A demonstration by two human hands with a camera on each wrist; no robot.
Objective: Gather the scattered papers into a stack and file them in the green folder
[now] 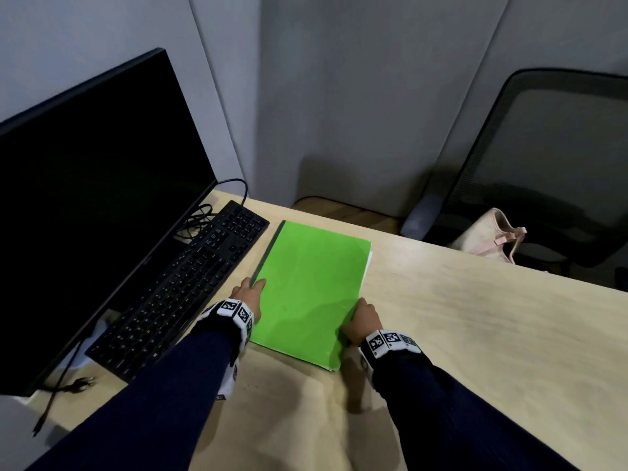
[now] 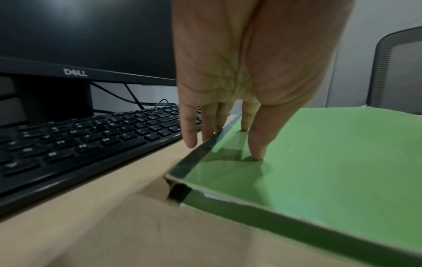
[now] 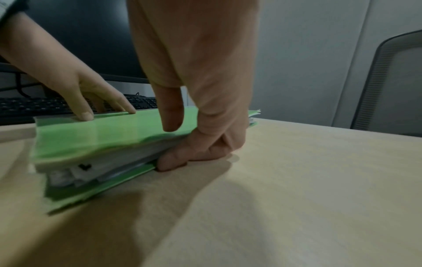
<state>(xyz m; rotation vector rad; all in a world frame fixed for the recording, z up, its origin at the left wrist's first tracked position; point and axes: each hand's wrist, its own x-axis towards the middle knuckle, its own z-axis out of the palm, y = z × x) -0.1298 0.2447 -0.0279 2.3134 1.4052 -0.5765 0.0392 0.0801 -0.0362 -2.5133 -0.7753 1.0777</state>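
The green folder lies closed on the wooden desk, its dark spine toward the keyboard. White papers show between its covers at the open side. My left hand presses the cover near the spine with straight thumb and forefinger; its other fingers hang outside the spine. My right hand is at the folder's open edge near the front corner, fingers curled against that edge, thumb above the cover.
A black keyboard and a dark monitor stand left of the folder, with cables behind. A mesh office chair with a pink bag sits beyond the desk's far right edge. Grey partition walls close the back.
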